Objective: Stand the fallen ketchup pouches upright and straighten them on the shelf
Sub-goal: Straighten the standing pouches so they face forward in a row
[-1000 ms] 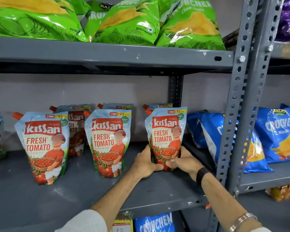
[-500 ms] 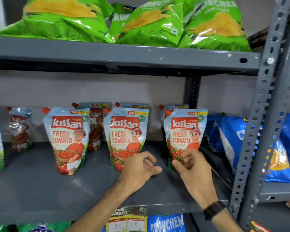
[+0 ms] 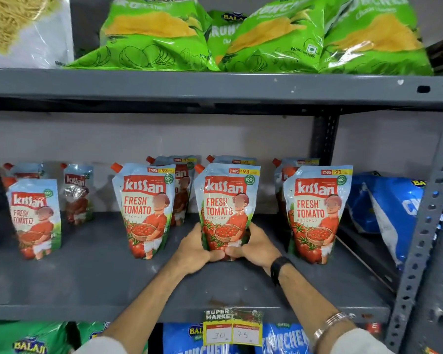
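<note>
Several blue-and-red Kissan ketchup pouches stand upright on the grey middle shelf (image 3: 92,284). My left hand (image 3: 195,251) and my right hand (image 3: 256,247) clasp the base of the middle front pouch (image 3: 226,200) from either side. Another front pouch (image 3: 145,208) stands to its left and a third (image 3: 315,213) to its right. More pouches stand behind them near the wall. At the far left stands a further front pouch (image 3: 35,215), with a crumpled one (image 3: 77,192) behind it.
Green chip bags (image 3: 151,37) lie on the shelf above. Blue chip bags (image 3: 386,208) lean at the right, behind the perforated grey upright (image 3: 425,226). A price tag (image 3: 232,330) hangs on the shelf's front edge, with more bags below.
Both hands let go of the right front pouch, moved left and closed on the middle front pouch. The view shifted left, showing more pouches at the left.
</note>
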